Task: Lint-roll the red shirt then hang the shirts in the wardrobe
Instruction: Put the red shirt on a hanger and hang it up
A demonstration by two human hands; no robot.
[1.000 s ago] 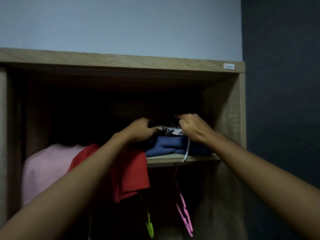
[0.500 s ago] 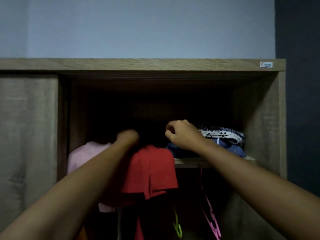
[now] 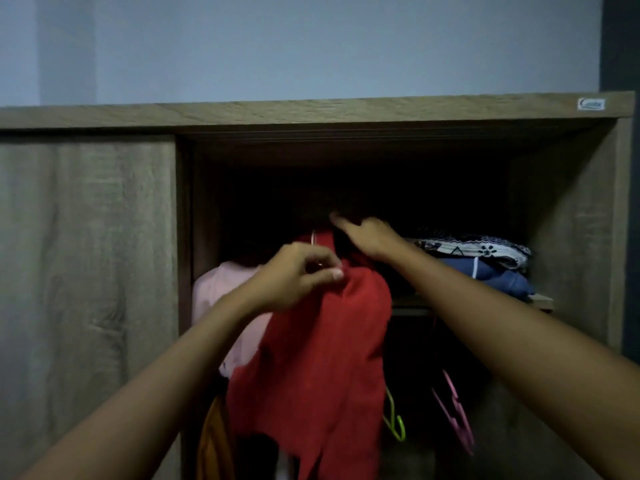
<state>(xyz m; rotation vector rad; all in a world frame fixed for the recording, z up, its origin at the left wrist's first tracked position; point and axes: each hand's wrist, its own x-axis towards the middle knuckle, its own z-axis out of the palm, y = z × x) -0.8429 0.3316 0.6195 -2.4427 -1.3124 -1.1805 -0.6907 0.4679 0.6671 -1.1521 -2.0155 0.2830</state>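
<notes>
Head view, looking up into an open wooden wardrobe (image 3: 568, 216) in dim light: a red shirt (image 3: 332, 348) hangs in the middle of the opening, draped down from near the dark top of the compartment. The person's left hand (image 3: 298, 275) is at the shirt's shoulder, thumb and fingers (image 3: 334, 274) pinched together on the red fabric. The right hand (image 3: 367, 235) reaches just above and behind the shirt's collar, index finger stretched toward the dark interior and the other fingers curled; whether it holds anything cannot be told. A pink shirt (image 3: 221, 292) hangs just left of the red one, partly behind the left forearm. To the right, a shelf (image 3: 540, 301) carries folded clothes (image 3: 491, 265), a patterned white piece on top of blue ones. Below the shelf hang a green hanger (image 3: 394, 420) and a pink hanger (image 3: 453, 410). A closed wardrobe door (image 3: 86, 271) fills the left side
</notes>
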